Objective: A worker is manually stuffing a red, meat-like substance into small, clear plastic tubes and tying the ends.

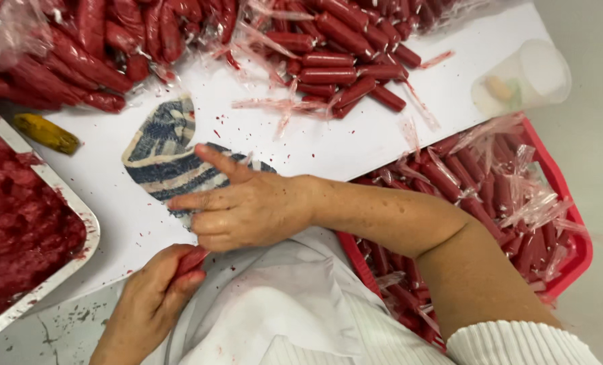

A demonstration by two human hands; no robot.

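My left hand [154,297] is closed around a red sausage-like stick [192,259] near the table's front edge, its end poking out by the thumb. My right hand [244,203] reaches across from the right. Its fingers touch the top of that same stick, with the index finger raised. Under my right hand lies a blue and white striped cloth [163,152] on the white table [355,142].
Piles of red sausages in clear wrap [335,61] cover the far side. A red crate [571,223] at the right holds more sausages and loose film. A metal tray of red minced filling [17,223] sits left, a yellow-handled tool [44,133] beyond it, a plastic cup [524,78] far right.
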